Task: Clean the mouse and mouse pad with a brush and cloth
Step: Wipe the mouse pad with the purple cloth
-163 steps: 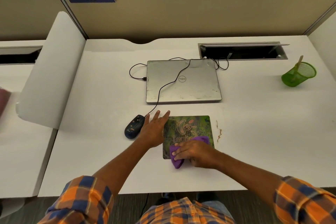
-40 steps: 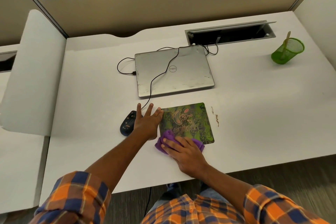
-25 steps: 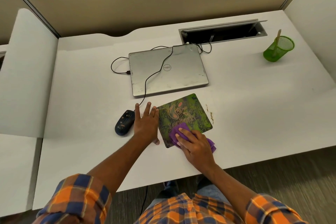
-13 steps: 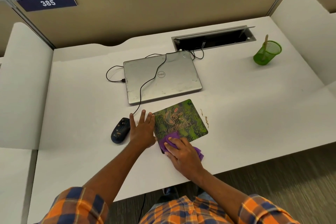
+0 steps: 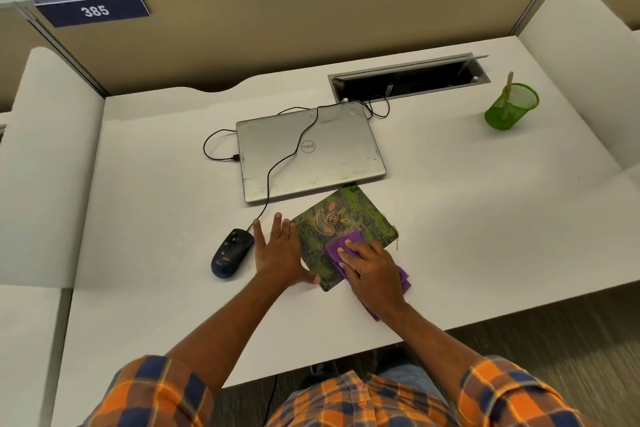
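A green patterned mouse pad [image 5: 341, 217] lies skewed on the white desk [image 5: 467, 218], its far corner touching the laptop. My right hand [image 5: 372, 269] presses a purple cloth [image 5: 346, 242] flat onto the pad's near right part. My left hand [image 5: 278, 251] lies flat, fingers spread, against the pad's left edge. A dark blue wired mouse [image 5: 231, 252] sits just left of that hand, untouched. A brush handle [image 5: 509, 81] sticks out of the green mesh cup [image 5: 512, 107] at the far right.
A shut silver laptop [image 5: 308, 152] lies behind the pad, with the mouse's black cable [image 5: 277, 163] across its lid. An open cable tray [image 5: 408, 80] sits at the back. A few brown crumbs [image 5: 396, 246] lie by the pad's right edge. White dividers flank the desk.
The pad has turned anticlockwise, its far corner now at the laptop. My right hand has slid the cloth to the pad's near right part. The left hand stays beside the pad.
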Demonstrator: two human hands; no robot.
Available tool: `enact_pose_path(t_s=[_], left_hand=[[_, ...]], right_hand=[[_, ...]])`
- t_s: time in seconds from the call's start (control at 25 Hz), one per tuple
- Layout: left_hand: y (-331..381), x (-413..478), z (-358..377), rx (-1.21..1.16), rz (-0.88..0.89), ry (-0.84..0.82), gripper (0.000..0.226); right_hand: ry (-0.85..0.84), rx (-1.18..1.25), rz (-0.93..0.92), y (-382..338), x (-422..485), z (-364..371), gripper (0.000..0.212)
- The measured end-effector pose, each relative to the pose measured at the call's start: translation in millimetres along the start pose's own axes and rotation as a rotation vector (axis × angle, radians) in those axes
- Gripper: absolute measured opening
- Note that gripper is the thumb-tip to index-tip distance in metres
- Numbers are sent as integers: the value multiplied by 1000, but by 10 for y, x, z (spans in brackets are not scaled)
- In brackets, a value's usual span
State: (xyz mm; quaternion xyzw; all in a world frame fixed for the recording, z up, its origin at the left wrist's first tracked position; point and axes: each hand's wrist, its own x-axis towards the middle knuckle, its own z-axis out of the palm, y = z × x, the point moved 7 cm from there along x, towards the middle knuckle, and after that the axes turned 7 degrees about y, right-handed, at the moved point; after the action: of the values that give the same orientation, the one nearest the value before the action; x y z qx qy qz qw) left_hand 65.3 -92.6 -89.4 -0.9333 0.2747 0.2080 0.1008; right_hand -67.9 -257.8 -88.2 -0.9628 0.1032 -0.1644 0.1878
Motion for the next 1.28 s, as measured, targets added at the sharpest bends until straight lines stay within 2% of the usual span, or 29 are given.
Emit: enact_pose_path(t_s=[0.08, 0.24, 0.36, 0.48, 0.68, 0.88, 1.04, 1.28], left_hand=[[68, -47, -44, -78, -22, 68, 137], [317, -328, -47, -243, 92, 342, 83], [488, -465, 61, -275, 245, 367, 50], [540, -537, 41, -249, 309, 394, 33], [588, -624, -8, -155, 371, 465, 24], [382, -630, -26, -141, 343, 498, 32], [136, -657, 25, -142, 353, 448, 34], [-22, -683, 59, -256, 342, 369, 23]], right_hand=[[9, 24, -3, 3, 3, 0, 34], [11, 24, -25, 20, 21, -12, 36], [7, 20, -24, 14, 17, 0, 37], [16, 24, -23, 9, 20, -6, 37], [6, 25, -9, -5, 27, 0, 36], [13, 37, -27, -127, 4, 37, 37], [19, 43, -43, -309, -22, 120, 35], [17, 20, -33, -518, 34, 226, 37]])
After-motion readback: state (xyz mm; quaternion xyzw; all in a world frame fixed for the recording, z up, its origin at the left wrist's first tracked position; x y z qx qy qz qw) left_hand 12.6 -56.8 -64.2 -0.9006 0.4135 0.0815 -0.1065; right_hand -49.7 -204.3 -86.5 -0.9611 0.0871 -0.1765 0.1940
